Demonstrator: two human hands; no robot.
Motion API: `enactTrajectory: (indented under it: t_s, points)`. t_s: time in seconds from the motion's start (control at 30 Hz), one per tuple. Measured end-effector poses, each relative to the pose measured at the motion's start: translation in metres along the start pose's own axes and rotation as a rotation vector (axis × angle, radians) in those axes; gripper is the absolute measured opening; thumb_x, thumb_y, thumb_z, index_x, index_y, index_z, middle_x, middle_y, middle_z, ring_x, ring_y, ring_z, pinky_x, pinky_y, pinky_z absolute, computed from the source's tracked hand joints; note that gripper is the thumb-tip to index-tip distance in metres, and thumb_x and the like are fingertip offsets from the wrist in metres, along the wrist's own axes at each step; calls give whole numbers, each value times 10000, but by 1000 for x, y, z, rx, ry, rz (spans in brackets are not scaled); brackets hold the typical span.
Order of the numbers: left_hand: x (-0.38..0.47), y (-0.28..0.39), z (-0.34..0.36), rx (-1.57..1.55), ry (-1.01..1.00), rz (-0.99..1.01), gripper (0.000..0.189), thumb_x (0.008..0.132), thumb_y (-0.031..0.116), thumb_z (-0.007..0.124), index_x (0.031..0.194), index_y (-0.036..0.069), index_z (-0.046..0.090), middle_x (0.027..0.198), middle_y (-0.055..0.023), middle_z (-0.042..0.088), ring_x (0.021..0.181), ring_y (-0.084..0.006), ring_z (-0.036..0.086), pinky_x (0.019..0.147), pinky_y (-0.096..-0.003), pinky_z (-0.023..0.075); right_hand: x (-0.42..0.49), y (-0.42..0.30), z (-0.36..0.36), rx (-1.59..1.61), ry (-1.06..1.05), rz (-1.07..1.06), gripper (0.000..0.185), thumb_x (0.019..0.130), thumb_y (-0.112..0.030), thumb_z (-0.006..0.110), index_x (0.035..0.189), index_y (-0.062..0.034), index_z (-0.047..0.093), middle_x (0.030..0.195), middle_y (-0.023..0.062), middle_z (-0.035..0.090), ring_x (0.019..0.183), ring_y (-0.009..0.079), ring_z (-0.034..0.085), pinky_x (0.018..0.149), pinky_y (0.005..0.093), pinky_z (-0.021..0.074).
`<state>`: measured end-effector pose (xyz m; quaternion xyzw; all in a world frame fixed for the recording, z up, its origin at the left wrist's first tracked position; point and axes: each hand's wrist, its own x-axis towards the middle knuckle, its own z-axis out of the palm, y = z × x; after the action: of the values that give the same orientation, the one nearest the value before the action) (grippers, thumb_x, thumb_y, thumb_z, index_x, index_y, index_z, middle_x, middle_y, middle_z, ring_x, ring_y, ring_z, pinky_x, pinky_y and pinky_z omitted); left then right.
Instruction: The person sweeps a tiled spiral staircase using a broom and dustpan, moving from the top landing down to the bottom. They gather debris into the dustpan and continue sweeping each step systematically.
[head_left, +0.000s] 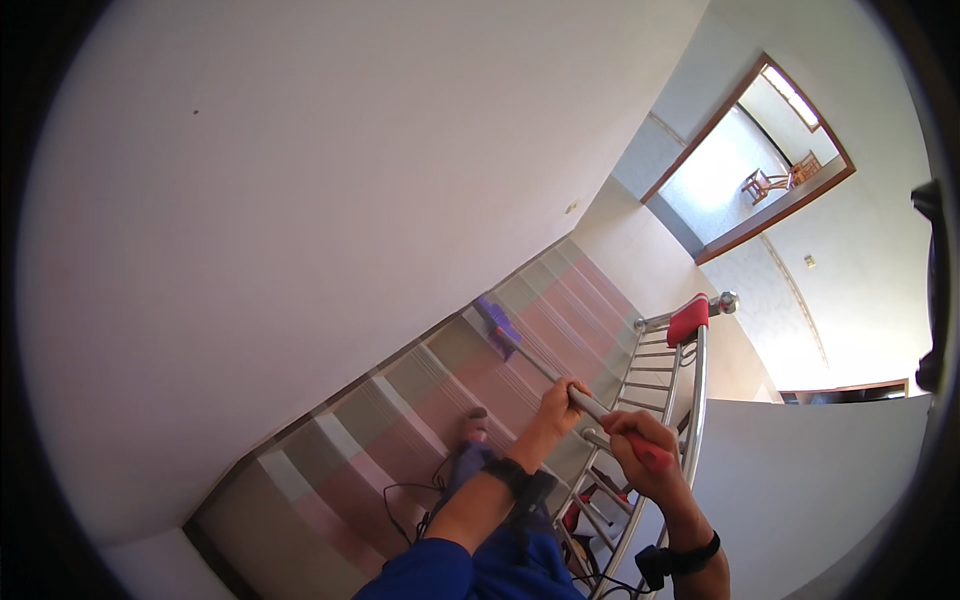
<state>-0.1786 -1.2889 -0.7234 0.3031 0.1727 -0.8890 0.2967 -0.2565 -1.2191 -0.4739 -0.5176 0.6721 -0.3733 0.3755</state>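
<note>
My left hand is closed around the middle of the metal pole of a broom. Higher up the pole, my right hand grips it near the red handle end. The broom's purple bristle head lies on a stair step close to the wall, slightly blurred. Tiled steps in pink, grey and white run diagonally under the pole. Both wrists wear black straps with small devices.
A stainless steel railing runs along the right of the stairs, with a red cloth draped over it. A foot stands on a step, and black cables hang beside the leg. Beyond a wooden doorframe is a wooden chair.
</note>
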Motion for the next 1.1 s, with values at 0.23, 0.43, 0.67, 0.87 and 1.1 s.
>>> enactTrajectory:
  t_s: [0.23, 0.43, 0.67, 0.87, 1.1]
  points:
    - [-31, -51, 29, -44, 9, 58, 139, 895, 123, 527, 801, 22, 544, 756, -111, 613, 710, -239, 606, 696, -352, 535, -13, -20, -61, 240, 29, 114, 82, 805, 64, 570, 880, 41, 595, 947, 152, 688, 909, 173, 645, 833, 297, 516]
    - [2, -44, -13, -65, 78, 110, 131, 876, 99, 553, 760, 47, 521, 738, -83, 597, 714, -188, 597, 681, -303, 516, 13, 29, -53, 329, -1, 188, 50, 818, 3, 601, 856, 33, 607, 925, 138, 693, 902, 169, 651, 818, 287, 519]
    - [15, -28, -25, -90, -71, -37, 144, 853, 72, 578, 731, 60, 503, 688, -56, 542, 671, -167, 558, 693, -297, 512, -20, 25, -14, 29, 55, -39, 107, 779, 30, 615, 877, 0, 584, 900, 153, 689, 814, 196, 690, 740, 304, 533]
    - [-24, -59, 24, -4, 1, 27, 126, 856, 86, 572, 740, 59, 533, 715, -64, 584, 702, -163, 585, 690, -285, 511, -21, -8, -73, 106, -2, 74, 75, 784, 19, 587, 856, 23, 609, 908, 137, 700, 827, 168, 673, 757, 289, 530]
    - [1, -40, -16, -131, 130, 171, 121, 877, 104, 527, 769, 50, 533, 731, -85, 580, 671, -194, 591, 630, -298, 516, 17, 33, -53, 321, -73, 137, 48, 822, -6, 591, 853, 25, 611, 890, 122, 693, 874, 170, 658, 788, 285, 514]
